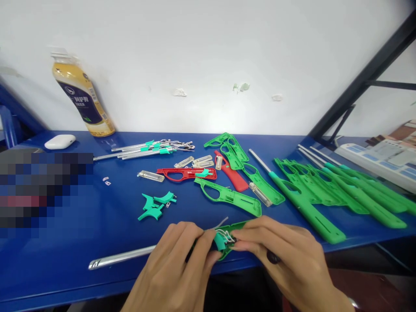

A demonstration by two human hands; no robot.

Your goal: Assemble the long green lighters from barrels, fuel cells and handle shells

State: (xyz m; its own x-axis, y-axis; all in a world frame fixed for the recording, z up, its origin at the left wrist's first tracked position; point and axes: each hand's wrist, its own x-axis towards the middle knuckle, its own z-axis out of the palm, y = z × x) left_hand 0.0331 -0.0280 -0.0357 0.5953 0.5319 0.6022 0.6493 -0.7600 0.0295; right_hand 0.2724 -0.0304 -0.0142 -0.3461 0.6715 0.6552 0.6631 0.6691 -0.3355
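Observation:
My left hand [177,260] is closed around a half-assembled stick lighter at the table's front edge. Its long silver tube [121,256] sticks out to the left. Between my hands show the open green lighter housing [238,226], a teal trigger [220,241] and white wires [228,235]. My right hand [286,247] pinches a small black part beside these wires, mostly covered by the fingers. A dark rounded end [273,257] of something pokes out under that hand; its kind cannot be made out.
Loose teal triggers [152,212], clear fuel tanks [151,175], red housing halves [188,174] and green halves [230,197] lie beyond my hands. Silver tubes with wires [143,151] lie behind. Closed green lighters [308,208] are at right. A bottle [82,97] and a white earbud case [60,141] stand back left.

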